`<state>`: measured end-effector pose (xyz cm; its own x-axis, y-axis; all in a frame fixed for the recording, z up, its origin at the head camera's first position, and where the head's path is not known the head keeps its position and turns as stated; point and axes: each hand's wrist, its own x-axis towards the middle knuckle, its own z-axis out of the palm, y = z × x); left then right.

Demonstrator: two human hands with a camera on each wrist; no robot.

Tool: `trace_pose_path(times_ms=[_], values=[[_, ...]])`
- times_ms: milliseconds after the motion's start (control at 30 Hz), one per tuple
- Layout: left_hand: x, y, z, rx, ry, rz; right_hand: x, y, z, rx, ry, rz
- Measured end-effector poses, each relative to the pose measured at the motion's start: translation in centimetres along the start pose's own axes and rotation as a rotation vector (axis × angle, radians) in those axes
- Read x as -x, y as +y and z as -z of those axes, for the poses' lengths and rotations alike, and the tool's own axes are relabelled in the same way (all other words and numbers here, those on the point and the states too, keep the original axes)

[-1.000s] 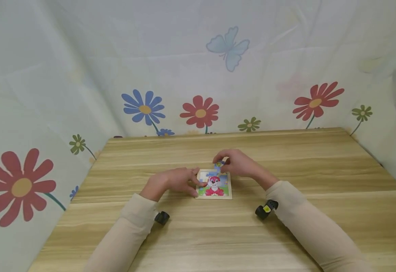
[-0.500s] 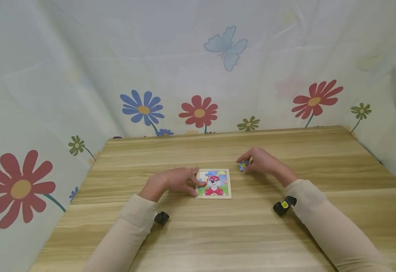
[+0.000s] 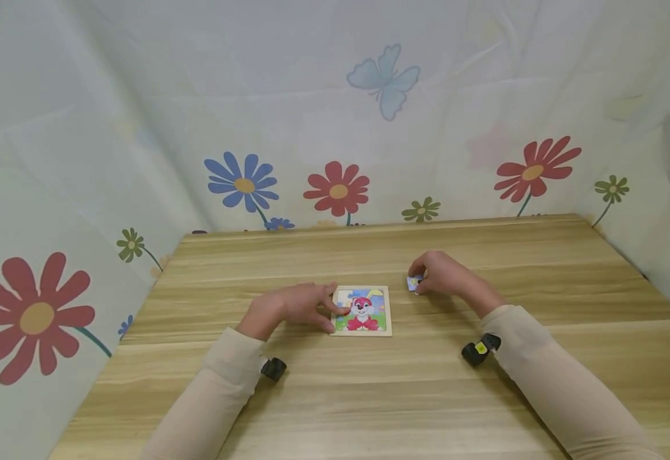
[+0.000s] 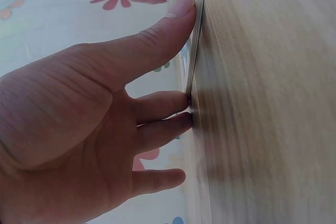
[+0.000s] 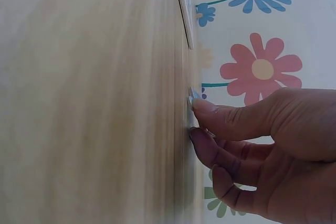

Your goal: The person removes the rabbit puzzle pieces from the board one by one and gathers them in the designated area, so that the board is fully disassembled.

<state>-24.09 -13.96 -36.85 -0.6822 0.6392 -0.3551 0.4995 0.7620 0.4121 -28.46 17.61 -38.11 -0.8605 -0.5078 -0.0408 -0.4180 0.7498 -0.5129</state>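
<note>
A square jigsaw puzzle in a pale wooden frame (image 3: 389, 313) lies mid-table, picturing a red and white rabbit. Pale bare backing shows near its upper left corner. My left hand (image 3: 303, 303) rests along the frame's left side, fingers mostly straight, one finger pressing on the picture. In the left wrist view its thumb (image 4: 157, 38) lies on the frame's edge. To the right of the puzzle, my right hand (image 3: 441, 273) pinches a small blue puzzle piece (image 3: 413, 282) with a yellow spot, close to the tabletop. The right wrist view shows this piece (image 5: 193, 94) at the thumb tip, partly hidden.
The wood-grain table (image 3: 346, 396) runs back to a white cloth backdrop (image 3: 289, 96) printed with flowers and a butterfly. Small black devices (image 3: 274, 368) sit by both sleeve cuffs.
My right hand has moved right, away from over the puzzle, carrying the blue piece; over the last half second it has shifted only slightly. The left hand stays on the frame.
</note>
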Motion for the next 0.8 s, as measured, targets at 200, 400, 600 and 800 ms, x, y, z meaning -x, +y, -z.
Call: trace_pose_path(times_ms=[200,400,600,800], values=[[-0.1,0.0,0.0,-0.007,0.007,0.018,0.0,0.0,0.0,-0.006,-0.026,-0.001],[-0.2,-0.1,-0.2,-0.008,0.003,0.015,0.1,0.3,0.0,-0.009,-0.020,0.009],[-0.3,-0.1,-0.4,-0.019,0.016,0.021,0.5,-0.4,0.6,0.025,0.020,0.002],[-0.3,0.3,-0.3,-0.067,0.050,0.043,-0.5,-3.7,-0.2,0.012,0.006,0.054]])
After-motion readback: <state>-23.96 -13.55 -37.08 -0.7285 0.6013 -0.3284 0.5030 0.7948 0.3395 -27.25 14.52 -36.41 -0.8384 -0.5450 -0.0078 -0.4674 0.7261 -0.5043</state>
